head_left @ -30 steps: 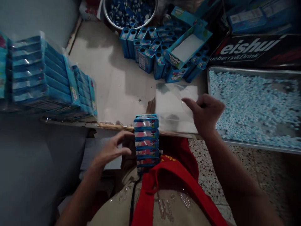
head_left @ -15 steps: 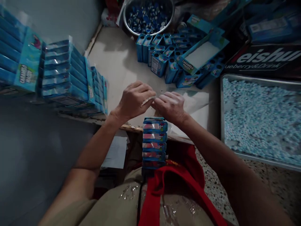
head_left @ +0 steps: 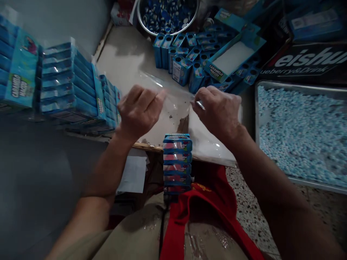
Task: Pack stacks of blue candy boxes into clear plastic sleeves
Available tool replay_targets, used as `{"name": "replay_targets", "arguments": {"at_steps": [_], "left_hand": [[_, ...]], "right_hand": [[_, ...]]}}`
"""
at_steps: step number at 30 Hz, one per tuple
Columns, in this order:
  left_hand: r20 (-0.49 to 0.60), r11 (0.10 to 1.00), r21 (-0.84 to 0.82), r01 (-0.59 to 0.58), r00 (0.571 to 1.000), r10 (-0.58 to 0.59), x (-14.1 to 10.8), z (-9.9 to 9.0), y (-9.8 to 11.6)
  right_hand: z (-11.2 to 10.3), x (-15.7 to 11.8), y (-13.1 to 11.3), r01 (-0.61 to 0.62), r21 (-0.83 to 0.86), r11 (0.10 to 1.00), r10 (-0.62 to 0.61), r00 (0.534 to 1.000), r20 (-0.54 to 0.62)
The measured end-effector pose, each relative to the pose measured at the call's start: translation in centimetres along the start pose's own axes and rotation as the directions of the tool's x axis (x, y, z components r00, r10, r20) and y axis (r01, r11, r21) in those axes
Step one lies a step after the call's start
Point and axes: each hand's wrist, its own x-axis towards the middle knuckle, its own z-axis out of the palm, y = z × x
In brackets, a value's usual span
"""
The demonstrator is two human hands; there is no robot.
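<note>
A sheet of clear plastic film (head_left: 177, 90) stretches between my two hands above the table. My left hand (head_left: 142, 108) pinches the film's left side, fingers curled. Opposite it, my right hand (head_left: 218, 110) is closed on the other side, with a shiny fold showing at the fingertips. Below and between the hands, a stack of blue candy boxes (head_left: 177, 157) rises against my body at the table edge. The film's far corners are too transparent to trace.
Wrapped packs of blue boxes (head_left: 67, 83) line the left side. A metal bowl of blue caps (head_left: 139, 20) stands at the back, near several upright blue boxes (head_left: 180, 70) and an open carton (head_left: 230, 63). At right lies a metal tray (head_left: 257, 126) of small pale-blue candies.
My hands were close together and have moved apart, left and right. The clear film is now spread between them. The box stack stays where it was.
</note>
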Motion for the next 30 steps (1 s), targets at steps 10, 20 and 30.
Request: {"name": "replay_targets", "arguments": {"at_steps": [10,20,30], "left_hand": [[0.280,0.985,0.150,0.081,0.952,-0.121,-9.5,4.5,2.7],[0.474,0.989,0.111,0.097,0.870,-0.138,-6.0,1.8,4.0],[0.358,0.962,0.088,0.257,0.893,-0.272,-6.2,2.6,4.6]], "right_hand": [[6.1,-5.5,-0.2,0.043,0.030,0.999,-0.051,0.914,0.403],[3.4,-5.0,0.2,-0.176,0.159,0.971,0.052,0.812,0.582],[2.9,-3.5,-0.6,-0.260,0.127,0.957,0.131,0.781,0.611]]}}
